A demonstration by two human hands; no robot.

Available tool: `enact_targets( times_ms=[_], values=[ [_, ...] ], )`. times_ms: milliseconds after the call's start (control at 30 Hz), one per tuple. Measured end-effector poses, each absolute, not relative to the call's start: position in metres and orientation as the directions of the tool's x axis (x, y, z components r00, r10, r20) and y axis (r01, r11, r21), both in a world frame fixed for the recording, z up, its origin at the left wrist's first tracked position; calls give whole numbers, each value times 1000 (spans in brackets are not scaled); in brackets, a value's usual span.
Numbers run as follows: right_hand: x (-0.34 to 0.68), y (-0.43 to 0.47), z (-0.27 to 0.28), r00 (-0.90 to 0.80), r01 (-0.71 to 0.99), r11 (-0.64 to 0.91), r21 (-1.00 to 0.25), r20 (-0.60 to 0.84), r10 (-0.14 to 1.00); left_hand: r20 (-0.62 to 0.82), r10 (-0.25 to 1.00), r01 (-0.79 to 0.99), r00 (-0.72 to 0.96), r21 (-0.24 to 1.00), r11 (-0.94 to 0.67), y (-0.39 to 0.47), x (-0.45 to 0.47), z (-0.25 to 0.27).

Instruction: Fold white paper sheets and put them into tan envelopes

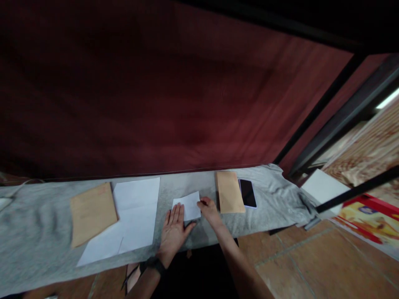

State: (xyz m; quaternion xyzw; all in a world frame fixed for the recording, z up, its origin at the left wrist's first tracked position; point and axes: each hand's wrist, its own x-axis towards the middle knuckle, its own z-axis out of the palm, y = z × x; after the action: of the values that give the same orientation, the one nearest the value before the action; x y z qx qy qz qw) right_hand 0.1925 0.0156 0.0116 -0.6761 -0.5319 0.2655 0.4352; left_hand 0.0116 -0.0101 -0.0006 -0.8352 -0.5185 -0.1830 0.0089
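Note:
A small white sheet of paper (190, 204), perhaps folded, lies on the grey cloth in front of me. My left hand (174, 228) rests flat on its left part, fingers stretched out and thumb apart. At the paper's right edge, my right hand (209, 209) pinches with thumb and curled index finger. To the left are larger white sheets (140, 216), partly under a brown envelope (93, 211). A second brown envelope (230, 192) lies right of my right hand, beside a dark-screened phone (248, 193).
Grey cloth (34, 228) covers the long narrow surface, wrinkled at its right end. A dark red fabric (187, 104) hangs behind it. Black metal bars (321, 108) stand at the right, near a red and yellow box (370, 220) above the tiled floor (286, 261).

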Motion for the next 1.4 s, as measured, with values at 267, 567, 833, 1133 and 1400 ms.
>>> enact_targets(
  times_ms=[267,567,833,1133,1400],
  values=[
    [193,14,29,363,140,-46,-989,8,932,87,996,478,15,874,-84,5,33,55],
    [181,-3,5,334,23,-136,-990,-120,935,-500,863,-413,71,773,481,-4,50,35],
    [201,0,7,361,389,-187,-902,-37,932,-356,918,169,172,929,329,-15,34,20],
    [204,5,5,324,644,-226,-731,-7,946,260,893,847,368,303,-438,11,36,-1],
    [182,-11,-2,125,893,38,-448,329,936,259,885,890,387,146,-432,8,36,-8]
  ],
)
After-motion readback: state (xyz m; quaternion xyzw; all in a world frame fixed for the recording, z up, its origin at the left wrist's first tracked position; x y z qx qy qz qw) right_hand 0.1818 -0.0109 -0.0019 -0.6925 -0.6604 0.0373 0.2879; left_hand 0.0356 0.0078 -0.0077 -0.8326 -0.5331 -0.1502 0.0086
